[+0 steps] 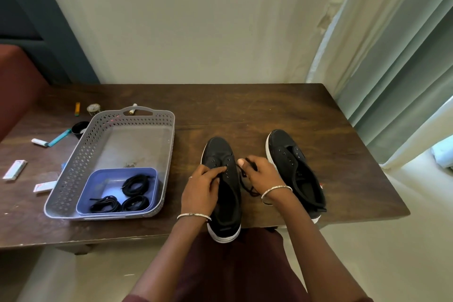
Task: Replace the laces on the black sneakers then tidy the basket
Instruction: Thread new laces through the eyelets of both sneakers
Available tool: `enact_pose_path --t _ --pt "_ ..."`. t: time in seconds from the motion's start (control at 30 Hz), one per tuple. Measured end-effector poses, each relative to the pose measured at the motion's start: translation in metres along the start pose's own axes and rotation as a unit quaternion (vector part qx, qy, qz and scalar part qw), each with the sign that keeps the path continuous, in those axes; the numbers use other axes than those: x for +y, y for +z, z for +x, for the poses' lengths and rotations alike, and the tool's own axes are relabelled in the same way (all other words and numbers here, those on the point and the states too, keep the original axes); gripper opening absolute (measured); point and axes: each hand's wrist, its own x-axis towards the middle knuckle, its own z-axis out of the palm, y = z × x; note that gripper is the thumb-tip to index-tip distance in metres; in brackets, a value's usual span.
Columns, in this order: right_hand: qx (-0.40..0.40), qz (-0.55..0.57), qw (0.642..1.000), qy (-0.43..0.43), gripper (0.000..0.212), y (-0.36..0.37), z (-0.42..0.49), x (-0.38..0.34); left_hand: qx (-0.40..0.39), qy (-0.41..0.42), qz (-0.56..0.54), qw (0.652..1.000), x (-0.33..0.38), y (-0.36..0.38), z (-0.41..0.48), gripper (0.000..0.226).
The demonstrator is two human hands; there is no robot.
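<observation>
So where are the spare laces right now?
Head view, left of the sneakers: coiled laces lie in the blue tub at the grey basket's near end.

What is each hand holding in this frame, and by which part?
The right hand pinches a black lace, its tail trailing below; the left hand grips the nearer sneaker at its eyelet flap.

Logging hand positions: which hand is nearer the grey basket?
Left. The left hand grips the sneaker beside the grey basket; the right hand pinches a lace on that sneaker's far side.
</observation>
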Motion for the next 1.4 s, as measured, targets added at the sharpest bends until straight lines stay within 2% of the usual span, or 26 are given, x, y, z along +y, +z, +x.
enact_pose_path --t 0.13,0.2,0.27,0.43,0.57,0.67,0.73,0.77,0.83,0.93,1.0,1.1,1.17,1.23,1.4 --pt "-0.049 0.148 0.987 -0.035 0.037 -0.016 -0.027 -0.038 0.062 -0.031 -0.177 0.982 0.021 -0.028 -0.013 0.027" --pt "-0.061 0.189 0.979 -0.056 0.034 -0.019 -0.041 -0.055 0.024 -0.056 -0.3 0.952 0.04 -0.044 -0.019 0.023" --pt "-0.06 0.216 0.972 -0.072 0.031 -0.018 -0.056 -0.068 -0.023 -0.062 -0.402 0.913 0.059 -0.058 -0.027 0.033" --pt "-0.01 0.246 0.967 -0.06 0.027 -0.012 -0.087 -0.086 0.051 -0.11 -0.472 0.873 0.082 -0.071 -0.044 0.038" --pt "0.0 0.262 0.965 -0.025 0.022 -0.011 -0.109 -0.094 0.079 -0.092 -0.46 0.88 0.09 -0.09 -0.058 0.01" --pt "0.062 0.135 0.989 -0.013 0.026 -0.018 -0.117 -0.092 0.106 -0.06 -0.457 0.881 0.1 -0.111 -0.069 0.009" --pt "0.124 0.033 0.992 -0.014 0.031 -0.025 -0.123 -0.095 0.115 -0.034 -0.447 0.886 0.105 -0.124 -0.075 0.01" --pt "0.15 0.005 0.988 -0.028 0.027 -0.029 -0.127 -0.1 0.12 -0.024 -0.42 0.899 0.105 -0.128 -0.077 0.011" --pt "0.171 0.031 0.982 -0.068 0.014 -0.038 -0.14 -0.112 0.114 -0.001 -0.358 0.927 0.105 -0.136 -0.08 0.016" --pt "0.144 0.114 0.97 -0.158 0.008 -0.044 -0.168 -0.135 0.074 0.034 -0.297 0.951 0.109 -0.148 -0.088 0.022" --pt "0.15 0.06 0.952 -0.261 0.007 -0.045 -0.184 -0.145 0.052 0.056 -0.259 0.963 0.114 -0.155 -0.095 0.028" --pt "0.107 -0.087 0.928 -0.346 0.035 -0.04 -0.192 -0.141 0.039 0.068 -0.26 0.962 0.123 -0.168 -0.107 0.035" --pt "0.066 -0.119 0.929 -0.343 0.046 -0.036 -0.194 -0.137 0.028 0.069 -0.251 0.965 0.126 -0.174 -0.113 0.037" --pt "0.066 -0.105 0.935 -0.331 0.046 -0.032 -0.197 -0.136 0.024 0.066 -0.24 0.968 0.126 -0.179 -0.117 0.038" --pt "0.102 -0.09 0.941 -0.31 0.02 -0.027 -0.204 -0.135 -0.009 0.074 -0.227 0.971 0.121 -0.192 -0.122 0.025"
